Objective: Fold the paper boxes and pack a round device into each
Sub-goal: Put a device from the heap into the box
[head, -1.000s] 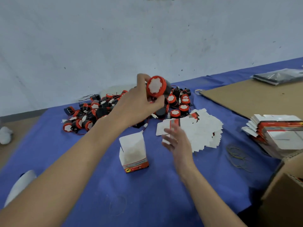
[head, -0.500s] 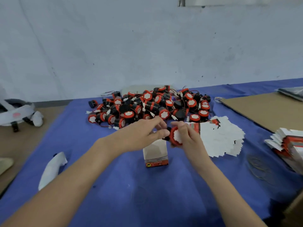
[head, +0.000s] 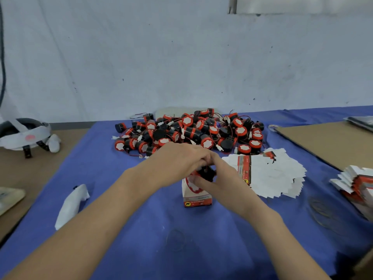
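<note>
1. I see the left hand (head: 177, 160) and the right hand (head: 226, 178) meet in the middle of the frame, just above a small paper box (head: 198, 200).
2. Both hands hold one round device (head: 206, 173). It is black with a red rim. It is tilted, and its red rim sits right at the open top of the box.
3. The left fingers (head: 202, 158) are curled down over the top of the device. The right fingers (head: 201, 182) pinch it from the right and from below.
4. The box stands upright on the blue tabletop (head: 125, 209). It has a red band along its bottom.
5. Behind the hands, in the middle of the frame, is a big pile of devices (head: 191, 130) with thin wires.
6. Just right of the hands lie flat box sheets (head: 272, 174), spread out. A stack of sheets (head: 357, 184) is at the right edge.
7. A brown cardboard sheet (head: 323, 142) lies at the upper right of the tabletop.
8. A white crumpled wrapper (head: 70, 203) lies at the lower left, and a grey helmet (head: 24, 134) sits at the left edge.
</note>
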A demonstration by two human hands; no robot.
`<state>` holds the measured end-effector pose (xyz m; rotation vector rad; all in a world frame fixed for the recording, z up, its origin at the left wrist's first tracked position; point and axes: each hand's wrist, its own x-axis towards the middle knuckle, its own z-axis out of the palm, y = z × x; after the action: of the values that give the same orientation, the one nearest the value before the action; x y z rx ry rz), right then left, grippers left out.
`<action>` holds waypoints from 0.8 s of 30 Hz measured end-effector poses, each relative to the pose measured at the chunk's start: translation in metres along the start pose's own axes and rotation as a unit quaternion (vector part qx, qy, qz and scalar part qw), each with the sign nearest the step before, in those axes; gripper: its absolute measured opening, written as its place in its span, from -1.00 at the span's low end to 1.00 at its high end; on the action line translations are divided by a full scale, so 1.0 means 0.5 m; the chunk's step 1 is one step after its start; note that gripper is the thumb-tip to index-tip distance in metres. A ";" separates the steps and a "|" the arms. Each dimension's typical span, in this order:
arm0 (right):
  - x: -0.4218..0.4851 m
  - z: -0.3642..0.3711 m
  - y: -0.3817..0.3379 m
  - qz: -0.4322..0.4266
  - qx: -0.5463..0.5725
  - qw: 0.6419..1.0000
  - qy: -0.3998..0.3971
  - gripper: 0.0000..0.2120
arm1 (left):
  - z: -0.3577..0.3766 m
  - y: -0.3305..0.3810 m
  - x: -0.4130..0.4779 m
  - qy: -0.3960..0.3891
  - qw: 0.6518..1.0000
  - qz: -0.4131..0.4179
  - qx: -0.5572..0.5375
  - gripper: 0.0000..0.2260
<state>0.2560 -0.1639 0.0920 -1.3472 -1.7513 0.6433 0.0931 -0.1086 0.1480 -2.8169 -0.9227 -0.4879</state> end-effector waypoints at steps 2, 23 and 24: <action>0.002 0.004 -0.001 0.007 -0.008 1.000 0.007 -0.73 | 0.006 0.004 -0.003 0.002 1.000 0.008 0.002 -0.84; -0.011 0.083 0.021 0.062 0.439 0.848 0.291 -0.78 | 0.152 0.150 -0.028 0.343 0.669 -0.347 -0.560 -0.88; -0.013 0.089 0.023 0.065 0.422 0.854 0.297 -0.76 | 0.157 0.156 -0.028 0.347 0.657 -0.354 -0.568 -0.87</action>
<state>0.2254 -0.1633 0.0572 -0.8813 -0.7160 0.8245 0.1493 -0.1612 0.0673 -2.2011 -1.8758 -2.8309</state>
